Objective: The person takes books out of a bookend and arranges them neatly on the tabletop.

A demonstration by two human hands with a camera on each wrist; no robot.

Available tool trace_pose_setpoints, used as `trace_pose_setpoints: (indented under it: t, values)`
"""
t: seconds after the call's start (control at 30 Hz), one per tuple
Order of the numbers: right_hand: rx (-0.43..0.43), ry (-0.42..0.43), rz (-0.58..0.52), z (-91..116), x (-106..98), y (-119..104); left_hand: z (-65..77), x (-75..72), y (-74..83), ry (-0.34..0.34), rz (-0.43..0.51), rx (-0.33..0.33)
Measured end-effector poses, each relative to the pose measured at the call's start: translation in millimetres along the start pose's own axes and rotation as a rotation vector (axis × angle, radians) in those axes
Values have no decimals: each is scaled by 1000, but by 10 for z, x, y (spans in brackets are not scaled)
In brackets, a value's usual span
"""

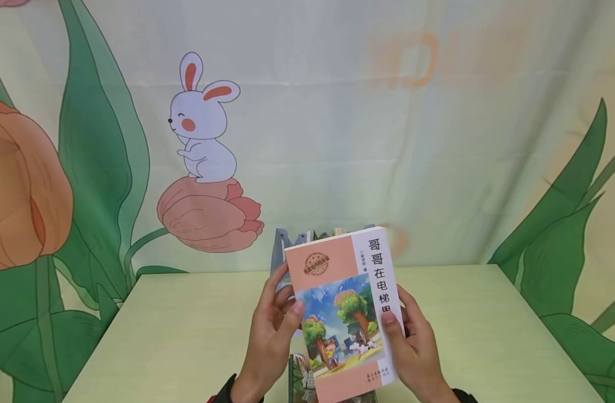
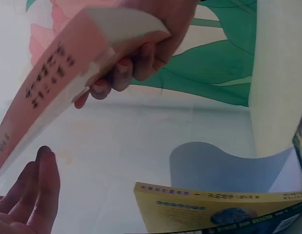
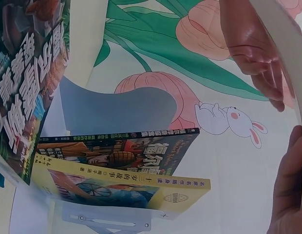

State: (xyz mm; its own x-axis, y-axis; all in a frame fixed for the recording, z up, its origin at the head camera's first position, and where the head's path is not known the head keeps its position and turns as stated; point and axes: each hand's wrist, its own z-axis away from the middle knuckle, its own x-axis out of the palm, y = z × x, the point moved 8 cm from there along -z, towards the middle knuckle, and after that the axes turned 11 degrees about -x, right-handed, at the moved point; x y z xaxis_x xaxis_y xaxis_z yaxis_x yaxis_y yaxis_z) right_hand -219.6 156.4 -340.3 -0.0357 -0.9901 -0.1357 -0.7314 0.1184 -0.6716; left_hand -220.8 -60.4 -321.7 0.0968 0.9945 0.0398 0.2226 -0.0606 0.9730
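A paperback book [image 1: 339, 324] with a pink and white cover, a painted scene of trees and black title characters is held up, slightly tilted, above the table. My left hand [image 1: 273, 333] holds its left edge, thumb on the front cover and fingers behind. At the right edge my right hand [image 1: 417, 350] grips it, thumb over the white strip; in the left wrist view its fingers curl round the book. Behind and below stand a yellow book [image 3: 192, 190] and a dark book [image 3: 168, 151] in a grey-blue bookend [image 3: 117, 109], mostly hidden in the head view.
A dark green book [image 3: 36, 83] with large white lettering is near the bookend. The pale yellow-green tabletop [image 1: 176, 330] spreads to both sides. Behind it hangs a curtain [image 1: 327, 140] printed with tulips, leaves and a rabbit.
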Motion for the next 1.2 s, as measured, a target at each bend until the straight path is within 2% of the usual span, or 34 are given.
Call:
trace_pose_setpoints:
  t: [0.23,0.5,0.73,0.97,1.2]
  values:
    - [93,85,25,63,-10,52,87,61,-226,-30,-76,-92]
    - [163,118,25,136,71,95,106,124,-398,-5,-136,-165]
    - [201,111,22,212,124,129,110,105,-465,42,-133,-200]
    - [264,67,-21,272,167,182,111,80,-501,78,-134,-202]
    - [224,8,-62,284,159,181,126,65,-539,80,-108,-214]
